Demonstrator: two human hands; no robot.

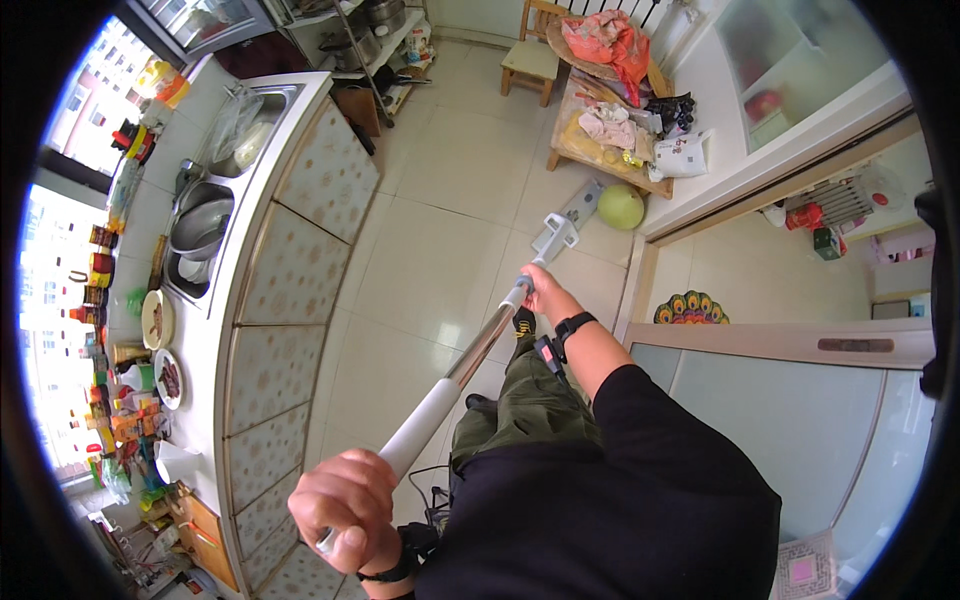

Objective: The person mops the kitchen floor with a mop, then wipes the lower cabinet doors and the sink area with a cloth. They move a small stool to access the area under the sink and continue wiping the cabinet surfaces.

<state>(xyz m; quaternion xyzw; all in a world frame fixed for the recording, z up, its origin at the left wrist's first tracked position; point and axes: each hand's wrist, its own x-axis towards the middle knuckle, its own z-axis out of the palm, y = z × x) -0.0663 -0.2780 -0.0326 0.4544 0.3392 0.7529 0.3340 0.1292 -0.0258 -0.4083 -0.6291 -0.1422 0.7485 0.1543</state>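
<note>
A flat mop with a white and metallic pole (484,341) slants across the view before me. My left hand (345,506) is closed around the upper end of the pole's white grip (421,427). Farther down, near a grey collar, my right hand (546,291) grips the pole with that arm stretched forward. The flat mop head (581,206) lies on the tiled floor (442,247). Right beside it rests a round yellow-green fruit or gourd (621,207); whether the two touch, I cannot tell.
Along the left runs a counter (251,187) with a double sink (199,259), plates and bottles. A low wooden table (559,139) piled with bags and cloth stands ahead, near a small chair (531,64). A sliding door (757,390) is at my right; a shelf rack (390,49) stands beyond the counter.
</note>
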